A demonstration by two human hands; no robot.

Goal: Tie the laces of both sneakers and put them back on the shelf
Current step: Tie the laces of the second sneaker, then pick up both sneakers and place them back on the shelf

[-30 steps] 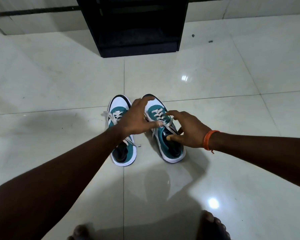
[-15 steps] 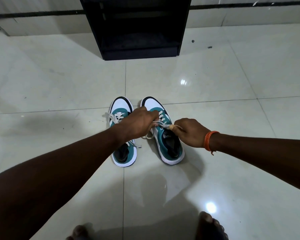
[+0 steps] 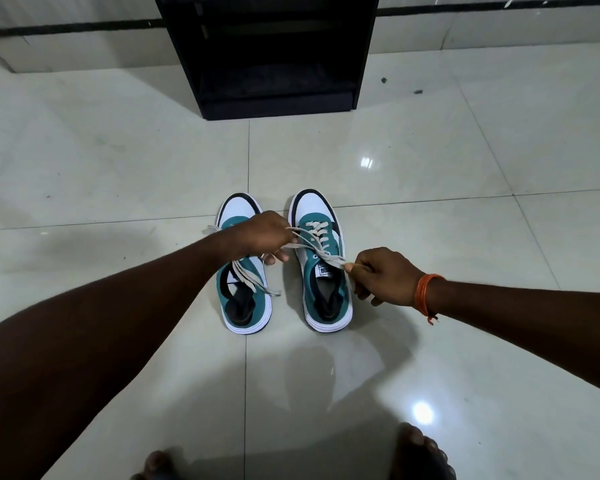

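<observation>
Two teal-and-white sneakers stand side by side on the tiled floor, toes pointing away from me. My left hand hovers over the left sneaker and pinches one end of the right sneaker's lace. My right hand, with an orange thread band on its wrist, pinches the other end beside the right sneaker. The lace is stretched between both hands across the tongue. The left sneaker's laces lie loose over its opening.
A black open shelf unit stands against the wall, straight ahead beyond the sneakers. Glossy pale floor tiles surround everything. My bare toes show at the bottom edge.
Both hands took hold of the right sneaker's lace ends and pulled apart; the right hand drew its end outward to the right, stretching the lace taut.
</observation>
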